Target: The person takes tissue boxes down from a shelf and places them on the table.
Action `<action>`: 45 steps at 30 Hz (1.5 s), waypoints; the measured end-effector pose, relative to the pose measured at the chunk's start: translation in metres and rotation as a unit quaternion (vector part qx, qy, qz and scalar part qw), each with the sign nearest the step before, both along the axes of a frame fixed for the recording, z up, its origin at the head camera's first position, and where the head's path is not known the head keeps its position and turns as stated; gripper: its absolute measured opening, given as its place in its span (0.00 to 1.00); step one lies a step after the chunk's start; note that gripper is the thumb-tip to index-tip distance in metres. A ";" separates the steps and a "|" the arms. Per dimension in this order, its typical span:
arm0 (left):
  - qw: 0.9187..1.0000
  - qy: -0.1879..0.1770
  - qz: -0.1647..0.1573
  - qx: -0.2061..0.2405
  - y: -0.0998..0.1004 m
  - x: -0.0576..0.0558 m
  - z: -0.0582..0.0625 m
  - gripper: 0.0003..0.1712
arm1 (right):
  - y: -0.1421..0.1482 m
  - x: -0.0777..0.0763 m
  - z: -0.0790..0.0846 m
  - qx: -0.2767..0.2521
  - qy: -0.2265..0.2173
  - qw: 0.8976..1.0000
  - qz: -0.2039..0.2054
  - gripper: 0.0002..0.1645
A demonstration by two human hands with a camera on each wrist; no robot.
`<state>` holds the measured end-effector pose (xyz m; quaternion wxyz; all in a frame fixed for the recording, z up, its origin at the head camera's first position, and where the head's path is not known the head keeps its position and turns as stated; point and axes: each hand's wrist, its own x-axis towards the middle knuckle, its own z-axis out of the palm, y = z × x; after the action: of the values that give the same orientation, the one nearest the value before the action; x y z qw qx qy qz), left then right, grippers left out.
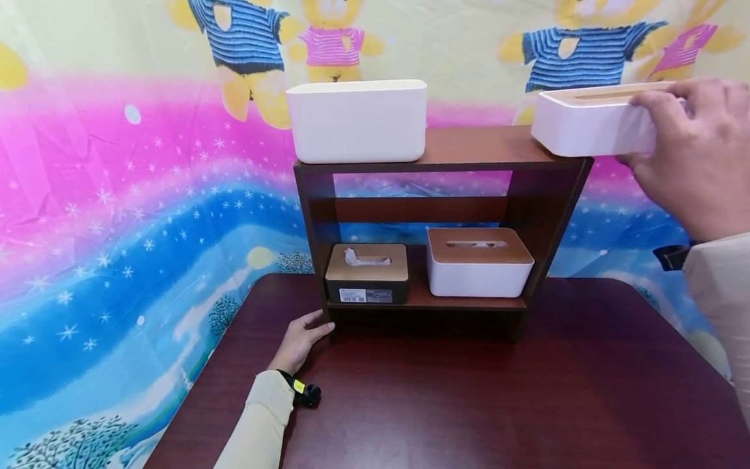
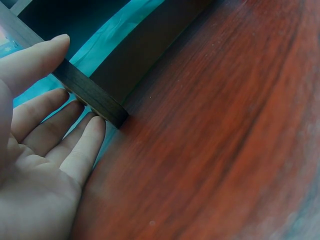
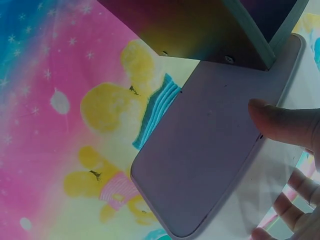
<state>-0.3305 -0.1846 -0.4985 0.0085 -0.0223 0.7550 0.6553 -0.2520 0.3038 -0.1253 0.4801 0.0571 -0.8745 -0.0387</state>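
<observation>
white boxes [image 1: 359, 125] [image 1: 592, 127] [image 1: 480, 279]: 3 | dark box [image 1: 366, 277]: 1 | shelf unit [image 1: 474, 146]: 1 | table [image 1: 457, 391]: 1 | hands [image 1: 301, 342] [image 1: 703, 153]: 2

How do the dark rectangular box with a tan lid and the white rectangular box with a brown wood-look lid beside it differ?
The dark box has a printed front label; the white box has a plain front. The dark box looks smaller than the white box. Both show white tissue.
</observation>
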 end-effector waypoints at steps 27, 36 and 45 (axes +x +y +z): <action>1.000 0.000 -0.004 -0.003 -0.001 0.000 -0.001 0.28 | 0.015 -0.002 -0.004 -0.064 -0.010 0.998 0.010 0.40; 1.000 -0.004 0.002 -0.006 -0.001 0.001 -0.001 0.32 | 0.020 -0.003 -0.006 -0.080 -0.023 0.996 0.008 0.41; 1.000 -0.004 0.004 -0.007 0.000 0.000 0.000 0.32 | 0.025 -0.003 -0.007 -0.122 -0.044 0.992 0.000 0.41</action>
<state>-0.3308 -0.1850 -0.4989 0.0091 -0.0281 0.7592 0.6501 -0.2555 0.3284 -0.1326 0.4449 -0.0003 -0.8928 0.0704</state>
